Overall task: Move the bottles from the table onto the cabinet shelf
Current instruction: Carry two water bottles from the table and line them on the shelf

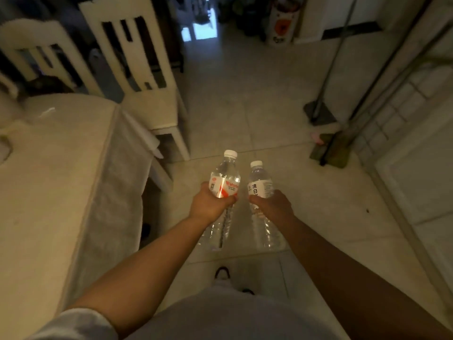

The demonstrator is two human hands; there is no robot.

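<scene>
My left hand point(208, 204) grips a clear water bottle with a red-and-white label point(226, 176) around its middle, white cap pointing away from me. My right hand point(273, 204) grips a second clear water bottle with a white label and dark characters point(259, 182), also around the middle. Both bottles are held side by side over the tiled floor, a little apart, to the right of the table point(49, 192). The cabinet shelf is not clearly in view.
The table covered in a pale cloth fills the left side. Two cream chairs point(147, 77) stand at its far end. A mop and a broom point(328, 146) lean at the right by a tiled wall. My feet point(223, 273) stand on the pale floor tiles.
</scene>
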